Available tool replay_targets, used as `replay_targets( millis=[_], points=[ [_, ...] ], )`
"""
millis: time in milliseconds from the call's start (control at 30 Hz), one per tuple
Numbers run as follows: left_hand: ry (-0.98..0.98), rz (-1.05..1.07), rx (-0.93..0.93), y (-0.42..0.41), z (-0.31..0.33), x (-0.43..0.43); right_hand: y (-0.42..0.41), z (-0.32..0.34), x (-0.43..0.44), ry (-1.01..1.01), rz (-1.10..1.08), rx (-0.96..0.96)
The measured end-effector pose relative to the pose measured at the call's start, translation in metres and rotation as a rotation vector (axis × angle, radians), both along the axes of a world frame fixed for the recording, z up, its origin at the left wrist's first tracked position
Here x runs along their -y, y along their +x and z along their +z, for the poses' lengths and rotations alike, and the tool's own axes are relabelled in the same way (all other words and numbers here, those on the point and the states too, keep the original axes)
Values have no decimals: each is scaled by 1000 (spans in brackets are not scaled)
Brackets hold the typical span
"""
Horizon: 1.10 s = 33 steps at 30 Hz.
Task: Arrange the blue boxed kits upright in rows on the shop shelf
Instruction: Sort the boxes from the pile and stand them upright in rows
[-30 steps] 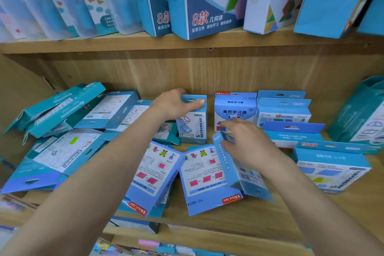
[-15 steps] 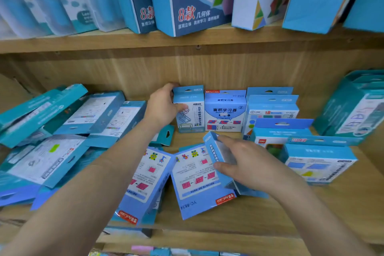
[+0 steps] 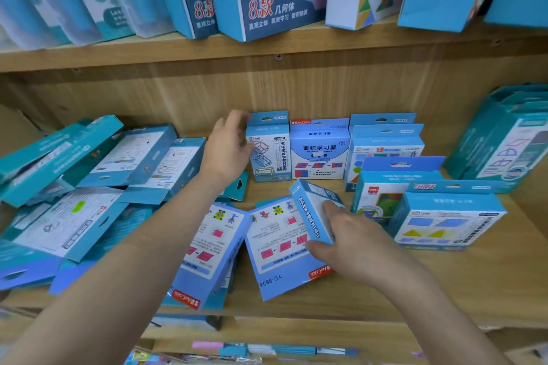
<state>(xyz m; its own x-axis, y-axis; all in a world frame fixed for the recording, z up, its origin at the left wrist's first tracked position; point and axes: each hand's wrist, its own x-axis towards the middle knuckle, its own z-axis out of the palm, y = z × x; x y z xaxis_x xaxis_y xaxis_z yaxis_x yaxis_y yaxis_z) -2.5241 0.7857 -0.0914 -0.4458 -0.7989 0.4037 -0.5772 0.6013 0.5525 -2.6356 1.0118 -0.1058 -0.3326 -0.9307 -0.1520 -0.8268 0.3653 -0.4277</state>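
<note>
**Blue boxed kits [image 3: 385, 154]: square one up, bring the next**

Head view. The left hand [image 3: 229, 148] holds the upright kit [image 3: 268, 154] by its left edge, fingers curled behind the top corner and thumb towards the front. That kit stands at the left end of the back row, touching the white-fronted kit [image 3: 318, 151]. The right hand [image 3: 353, 234] grips the tilted kit [image 3: 314, 210], fingers spread over its upper face and thumb under its near edge, just over the flat kits [image 3: 278, 249].

I judge the step to be seating the upright kit while the next one is fetched. To do it well, press it sideways against its neighbour and back towards the wall before letting go, since a narrow carton tips easily. Then turn the tilted kit so its hang tab points up and its printed front faces out, and set it close beside the row.

The kits are slim cardboard cartons, sky blue with white printed panels and a slotted hang tab on top. Some stand in rows at the middle and right of the shelf [image 3: 444, 290]. Many more lie in a heap [image 3: 89, 175] on the left.
</note>
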Motion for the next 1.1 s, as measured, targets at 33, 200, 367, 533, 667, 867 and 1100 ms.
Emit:
replay_targets(
  millis=[33, 200, 367, 533, 667, 867, 1100],
  points=[
    [-8, -15, 54, 2, -2, 0, 0, 1, -1, 13, -4, 14],
    [52, -79, 244, 2, -7, -2, -2, 6, 1, 20, -11, 25],
    [207, -101, 54, -7, 0, 0, -8, 19, 10, -92, -72, 10],
    [69, -15, -58, -1, 7, -9, -1, 14, 20, -212, -90, -15],
    [-241, -52, -90, 12, 39, -29, -1, 14, 20, -242, -81, 19],
    [-502, -367, -156, -11, 80, -81, -45, 57, -11, -643, -140, -7],
    [-708, -629, -199, -81, 100, -135, -119, 97, -50, -789, -95, 234]
  ],
)
